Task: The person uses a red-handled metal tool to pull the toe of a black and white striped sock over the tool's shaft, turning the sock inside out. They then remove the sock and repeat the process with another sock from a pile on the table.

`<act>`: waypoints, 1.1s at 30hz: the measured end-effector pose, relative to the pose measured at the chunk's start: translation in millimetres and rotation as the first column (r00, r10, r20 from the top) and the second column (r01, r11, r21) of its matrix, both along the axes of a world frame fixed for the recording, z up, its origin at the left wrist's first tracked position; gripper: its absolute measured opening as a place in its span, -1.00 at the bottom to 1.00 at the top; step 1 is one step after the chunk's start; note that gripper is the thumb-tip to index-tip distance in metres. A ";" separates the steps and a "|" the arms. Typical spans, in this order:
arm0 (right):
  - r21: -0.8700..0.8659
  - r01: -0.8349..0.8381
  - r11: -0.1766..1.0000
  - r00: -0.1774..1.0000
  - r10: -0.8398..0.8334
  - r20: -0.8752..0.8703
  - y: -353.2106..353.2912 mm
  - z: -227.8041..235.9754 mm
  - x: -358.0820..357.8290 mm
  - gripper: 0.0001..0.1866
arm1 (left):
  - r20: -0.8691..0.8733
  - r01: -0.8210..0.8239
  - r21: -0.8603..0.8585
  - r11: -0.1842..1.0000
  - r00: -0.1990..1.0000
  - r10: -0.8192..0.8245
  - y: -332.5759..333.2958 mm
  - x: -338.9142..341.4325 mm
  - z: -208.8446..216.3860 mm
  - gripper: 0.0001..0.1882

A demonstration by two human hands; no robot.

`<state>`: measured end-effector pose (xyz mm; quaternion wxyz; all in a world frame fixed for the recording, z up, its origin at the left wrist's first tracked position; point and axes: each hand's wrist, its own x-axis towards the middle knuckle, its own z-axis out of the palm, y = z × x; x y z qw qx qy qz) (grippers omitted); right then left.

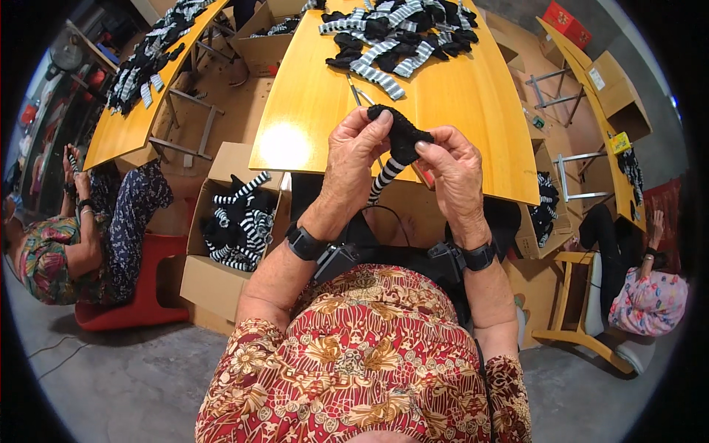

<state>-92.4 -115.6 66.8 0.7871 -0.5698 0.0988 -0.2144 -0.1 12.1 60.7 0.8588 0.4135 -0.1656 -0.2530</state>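
Both forearms rise from lower edge, wrists bent inward over near table edge (473,184). Left hand (354,148) pinches black end of sock (395,144); right hand (454,166) grips same end from 3 o'clock. Sock long axis runs 1-to-7 o'clock, striped leg hanging toward 7. Sock pile (399,33) at 12 o'clock.

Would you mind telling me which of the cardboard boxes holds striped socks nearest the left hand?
The open cardboard box on the floor left of the table, just below the left hand; the others sit farther off.
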 end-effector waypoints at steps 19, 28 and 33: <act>-0.861 0.148 0.487 0.971 -0.238 0.032 -7.1 -20.3 8.1 -0.72 | -0.290 0.188 -0.038 0.981 0.938 -0.191 14.1 7.7 -19.3 -0.71; -0.996 0.078 0.038 0.948 -0.313 0.063 -10.4 -51.6 -9.6 -0.62 | -0.415 0.069 -0.143 0.987 0.902 -0.123 20.0 27.1 -21.3 -0.70; -0.859 0.151 0.489 0.971 -0.234 0.037 -9.5 -29.5 -59.5 -0.69 | -0.503 -0.086 -0.255 0.963 0.862 -0.056 26.5 56.3 -30.0 -0.68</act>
